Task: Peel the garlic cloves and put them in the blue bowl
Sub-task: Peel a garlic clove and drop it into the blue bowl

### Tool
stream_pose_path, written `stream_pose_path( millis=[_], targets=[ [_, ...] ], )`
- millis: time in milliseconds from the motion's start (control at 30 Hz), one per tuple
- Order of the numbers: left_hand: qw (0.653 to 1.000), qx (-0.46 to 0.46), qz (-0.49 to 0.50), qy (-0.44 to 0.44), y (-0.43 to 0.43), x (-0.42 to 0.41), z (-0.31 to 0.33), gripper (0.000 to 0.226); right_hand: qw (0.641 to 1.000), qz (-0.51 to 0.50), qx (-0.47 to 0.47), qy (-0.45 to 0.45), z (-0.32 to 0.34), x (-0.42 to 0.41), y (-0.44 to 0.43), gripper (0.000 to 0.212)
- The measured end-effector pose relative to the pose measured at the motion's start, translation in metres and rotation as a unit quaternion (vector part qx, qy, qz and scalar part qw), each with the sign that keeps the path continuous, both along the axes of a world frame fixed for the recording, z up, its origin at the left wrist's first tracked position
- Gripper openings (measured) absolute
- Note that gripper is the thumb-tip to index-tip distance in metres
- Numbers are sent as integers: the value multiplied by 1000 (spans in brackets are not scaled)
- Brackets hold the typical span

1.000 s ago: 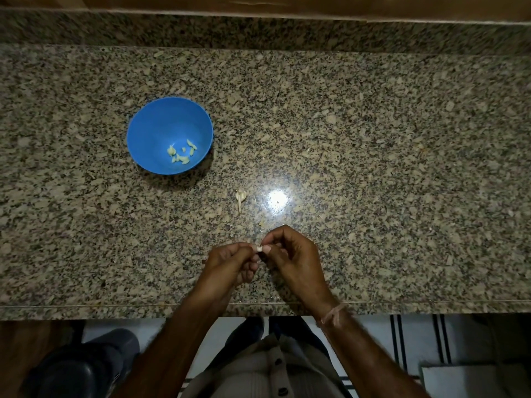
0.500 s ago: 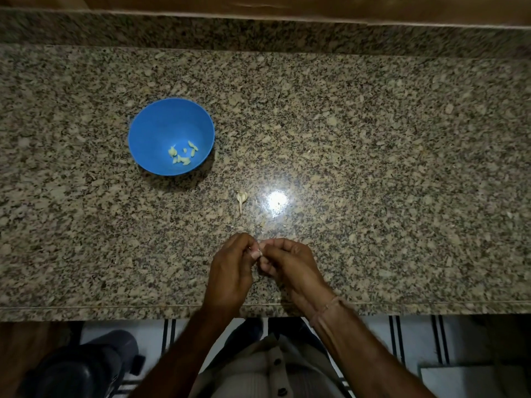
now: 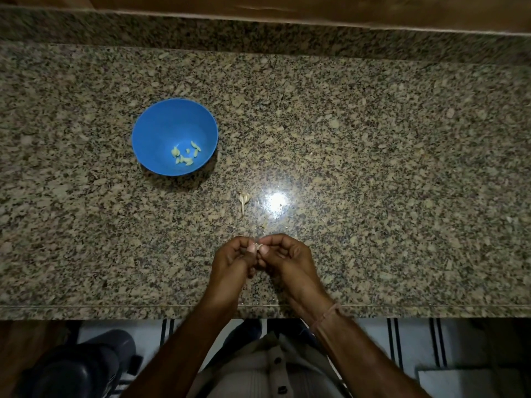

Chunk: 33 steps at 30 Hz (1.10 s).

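Seen from above: left hand [image 3: 232, 261] and right hand [image 3: 283, 258] meet over the granite tabletop [image 3: 373, 168], both pinching a garlic clove [image 3: 257, 246], mostly hidden by fingertips. The blue bowl [image 3: 161, 130], well apart, holds peeled cloves [image 3: 185, 154]. A garlic stem [image 3: 243, 199] lies between.

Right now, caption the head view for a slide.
Left hand and right hand pinch a garlic clove over the granite counter; peeled cloves in the blue bowl.
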<state>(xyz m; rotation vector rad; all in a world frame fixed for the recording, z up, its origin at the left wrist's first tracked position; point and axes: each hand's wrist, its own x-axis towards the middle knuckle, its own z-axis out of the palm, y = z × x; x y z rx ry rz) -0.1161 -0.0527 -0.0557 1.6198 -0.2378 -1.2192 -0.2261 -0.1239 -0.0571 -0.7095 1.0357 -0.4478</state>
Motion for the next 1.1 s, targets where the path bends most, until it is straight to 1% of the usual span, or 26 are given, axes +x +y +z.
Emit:
stream_pose_path(
  millis=[100,233,267,300,333,433,467,567,700,833,933,1000,1100],
  targets=[
    [998,24,-19,57,-2,5,-1,22,999,11,-48,12,1,0,-1,14],
    [988,82,-33,124,-9,9,1,25,997,24,-71,10,4,0,-1,16],
    [988,86,-36,126,-10,8,1,27,997,24,-76,9,4,1,-1,15],
    [990,85,-40,109,-9,7,1,28,997,22,-78,8,4,2,-1,15],
    [993,80,-47,71,-8,7,2,27,997,18,-79,8,4,3,-1,15],
    [993,41,-52,-96,-2,8,6,18,997,5,-76,12,5,2,-4,14],
    [991,25,-50,-125,-1,9,8,14,997,5,-78,14,6,1,-5,12],
    [985,7,-58,-163,2,7,17,10,996,15,-83,21,9,0,-7,11],
    [974,32,-70,-212,4,8,22,10,997,34,-65,22,10,-1,-6,15],
    [966,29,-89,-242,3,12,26,11,996,43,-73,21,13,0,-4,14],
    [968,31,-96,-229,1,14,26,12,996,44,-69,18,17,1,-5,15],
    [973,38,-102,-203,1,14,21,15,998,47,-46,11,16,3,-6,16],
    [982,46,-84,-165,2,12,12,16,998,47,33,-26,15,3,-7,20]
  ],
)
